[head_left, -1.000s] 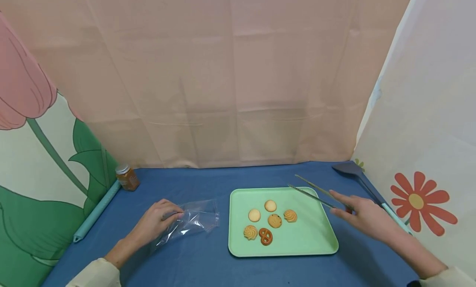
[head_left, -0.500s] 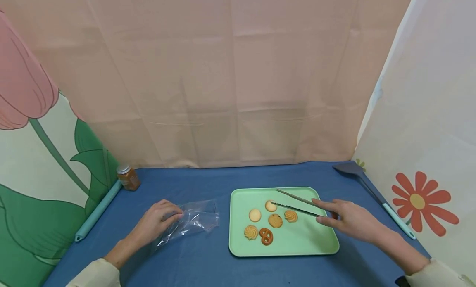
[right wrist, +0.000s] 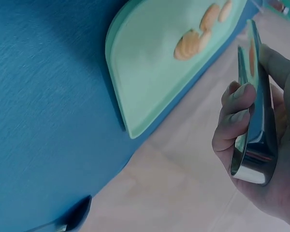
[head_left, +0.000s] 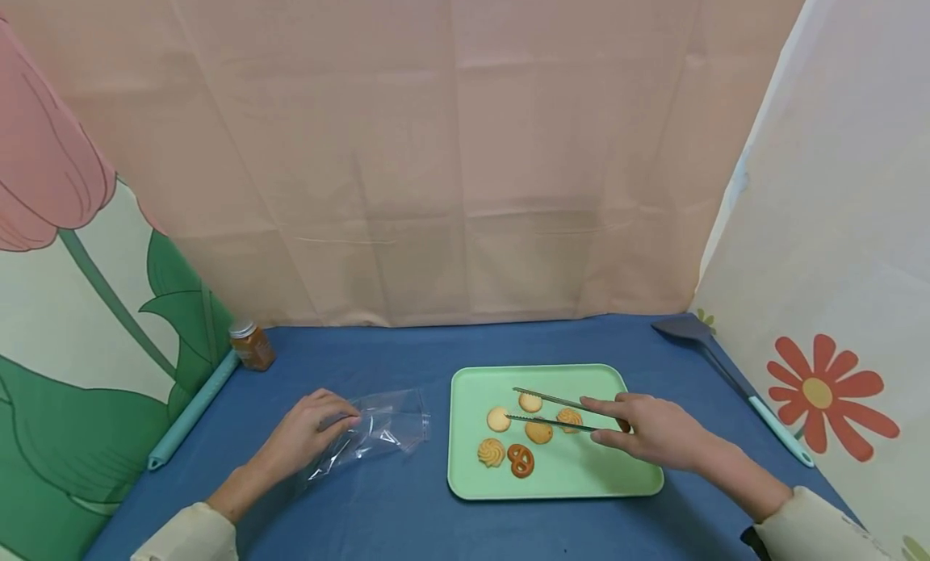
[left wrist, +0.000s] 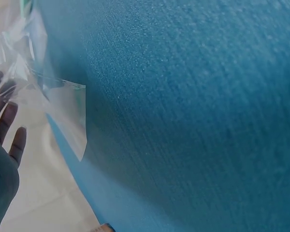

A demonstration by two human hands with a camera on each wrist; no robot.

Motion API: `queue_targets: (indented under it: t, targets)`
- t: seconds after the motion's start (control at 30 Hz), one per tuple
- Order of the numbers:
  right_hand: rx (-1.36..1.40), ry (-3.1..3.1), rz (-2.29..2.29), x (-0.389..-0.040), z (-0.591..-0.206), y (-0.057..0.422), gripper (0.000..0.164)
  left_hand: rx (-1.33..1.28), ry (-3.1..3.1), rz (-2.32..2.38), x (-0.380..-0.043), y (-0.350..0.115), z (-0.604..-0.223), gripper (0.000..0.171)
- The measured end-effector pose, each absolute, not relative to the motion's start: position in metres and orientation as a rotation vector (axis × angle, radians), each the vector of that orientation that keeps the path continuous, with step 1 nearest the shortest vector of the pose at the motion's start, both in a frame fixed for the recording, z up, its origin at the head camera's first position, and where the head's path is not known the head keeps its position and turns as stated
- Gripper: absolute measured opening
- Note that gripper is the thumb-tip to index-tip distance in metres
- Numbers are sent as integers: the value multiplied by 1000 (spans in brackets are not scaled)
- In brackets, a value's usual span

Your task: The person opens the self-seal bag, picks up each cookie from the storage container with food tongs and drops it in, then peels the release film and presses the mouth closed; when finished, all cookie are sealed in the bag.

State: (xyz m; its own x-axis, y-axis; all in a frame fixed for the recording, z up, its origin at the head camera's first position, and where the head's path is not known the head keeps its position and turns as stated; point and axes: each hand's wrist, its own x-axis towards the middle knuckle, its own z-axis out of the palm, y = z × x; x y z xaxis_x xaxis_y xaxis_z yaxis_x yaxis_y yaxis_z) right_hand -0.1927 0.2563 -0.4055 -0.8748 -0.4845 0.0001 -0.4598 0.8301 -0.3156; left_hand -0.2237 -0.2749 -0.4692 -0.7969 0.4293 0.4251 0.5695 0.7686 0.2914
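My left hand (head_left: 312, 428) pinches a clear plastic bag (head_left: 388, 424), which also shows in the left wrist view as a crinkled bag (left wrist: 63, 111) beside the fingers. My right hand (head_left: 647, 430) holds metal tongs (right wrist: 261, 140), their two arms spread apart. In the head view the tong tips reach over a light green tray (head_left: 603, 472). On it lie two plain round cookies, one a pale cookie (head_left: 497, 419), plus a chip-dotted cookie (head_left: 539, 433) partly under the tongs, two swirl cookies including a front swirl cookie (head_left: 491, 453), and a pretzel (head_left: 521, 461).
A jar with a silver lid (head_left: 251, 345) stands at the back left, by a rolled teal mat (head_left: 192, 412). A dark spatula (head_left: 715, 367) with a teal handle lies along the right edge. Fabric hangs behind the blue table.
My right hand has moved left with the tongs, from the tray's right edge to over the cookies. The left hand and the bag stay in place.
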Motion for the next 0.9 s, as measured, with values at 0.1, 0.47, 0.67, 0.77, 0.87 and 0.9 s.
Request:
queue_targets:
  t: [0.1,0.47,0.67,0.77,0.87,0.9]
  targets:
    - [-803,2918,-461,-196,-410,251,54,-779,-2627,-597,-224,-274,-470,11]
    - [-832,2869,-421,-203,-420,239,51,-753,-2653,-581,-224,-274,-473,10]
    - [-838,2864,-399,-206,-421,236,52,-775,-2619,-589,-224,-273,-471,11]
    - [-821,2851,-388,-208,-423,235,52,-776,-2620,-591,-224,-273,-471,11]
    - [-801,2840,-380,-209,-424,235,52,-774,-2630,-595,-224,-273,-471,11]
    - [-801,2837,-382,-210,-424,235,52,-770,-2636,-597,-224,-273,-471,11]
